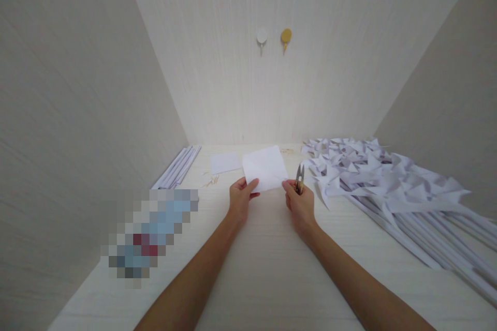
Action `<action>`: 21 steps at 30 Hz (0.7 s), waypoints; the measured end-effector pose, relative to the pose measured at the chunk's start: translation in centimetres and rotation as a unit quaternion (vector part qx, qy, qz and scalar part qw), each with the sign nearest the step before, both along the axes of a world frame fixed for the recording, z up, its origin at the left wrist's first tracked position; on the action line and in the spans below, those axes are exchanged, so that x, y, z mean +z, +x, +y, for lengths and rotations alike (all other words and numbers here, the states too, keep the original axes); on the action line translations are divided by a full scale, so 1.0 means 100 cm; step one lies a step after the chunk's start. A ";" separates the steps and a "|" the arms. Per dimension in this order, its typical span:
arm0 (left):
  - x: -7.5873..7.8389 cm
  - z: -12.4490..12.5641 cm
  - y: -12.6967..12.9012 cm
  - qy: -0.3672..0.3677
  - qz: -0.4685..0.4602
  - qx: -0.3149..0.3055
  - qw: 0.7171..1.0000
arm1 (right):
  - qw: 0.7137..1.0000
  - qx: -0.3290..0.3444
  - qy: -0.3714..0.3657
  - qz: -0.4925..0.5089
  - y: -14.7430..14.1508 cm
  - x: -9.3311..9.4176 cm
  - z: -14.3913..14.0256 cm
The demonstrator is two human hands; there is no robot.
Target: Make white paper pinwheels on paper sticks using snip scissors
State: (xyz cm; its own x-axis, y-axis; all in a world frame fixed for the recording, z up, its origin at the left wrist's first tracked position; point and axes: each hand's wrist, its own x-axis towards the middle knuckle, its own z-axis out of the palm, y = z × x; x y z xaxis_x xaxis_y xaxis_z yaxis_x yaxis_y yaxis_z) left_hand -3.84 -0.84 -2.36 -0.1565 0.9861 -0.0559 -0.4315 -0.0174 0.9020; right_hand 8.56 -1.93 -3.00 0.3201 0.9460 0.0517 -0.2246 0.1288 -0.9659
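A white square of paper (266,165) is held up between both hands, with faint crease lines near its lower right. My left hand (241,200) pinches its lower left edge, thumb on top and fingers beneath. At the lower right corner, the thumb and forefinger of my right hand (301,207) grip the paper. Tucked in that same hand is a pair of thread snips (299,178), blades pointing up and away from me. Behind the left hand, another flat white paper sheet (225,163) lies on the table.
Several paper pinwheels (365,170) on rolled paper sticks (427,232) are heaped at right. Rolled paper tubes (180,165) lie at left, near a blurred-out object (155,232). Small tan sticks (213,181) are scattered near the sheet. Two hooks, white (261,37) and yellow (286,36), hang on the wall.
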 end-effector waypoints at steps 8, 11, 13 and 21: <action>0.000 -0.009 0.009 0.008 0.108 -0.094 0.990 | 0.993 -0.033 0.023 0.112 0.004 0.010 0.002; -0.002 -0.009 0.011 0.000 0.095 -0.056 0.994 | 0.991 -0.003 0.011 0.132 0.002 0.011 -0.001; -0.003 -0.008 0.010 -0.006 0.063 -0.025 0.998 | 0.992 0.039 -0.008 0.117 -0.001 0.010 -0.003; -0.003 -0.003 0.008 -0.010 0.020 0.071 0.997 | 0.982 0.143 0.003 -0.128 -0.007 -0.002 -0.004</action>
State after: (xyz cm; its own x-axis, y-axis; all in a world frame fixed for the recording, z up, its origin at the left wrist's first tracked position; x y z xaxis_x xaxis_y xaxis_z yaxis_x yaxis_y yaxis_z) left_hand -3.06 -1.12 -2.68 -0.2969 0.9526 -0.0663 -0.3897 -0.0576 0.9191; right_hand 7.88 -2.37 -3.16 0.0182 0.9946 0.1025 -0.0035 0.1026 -0.9947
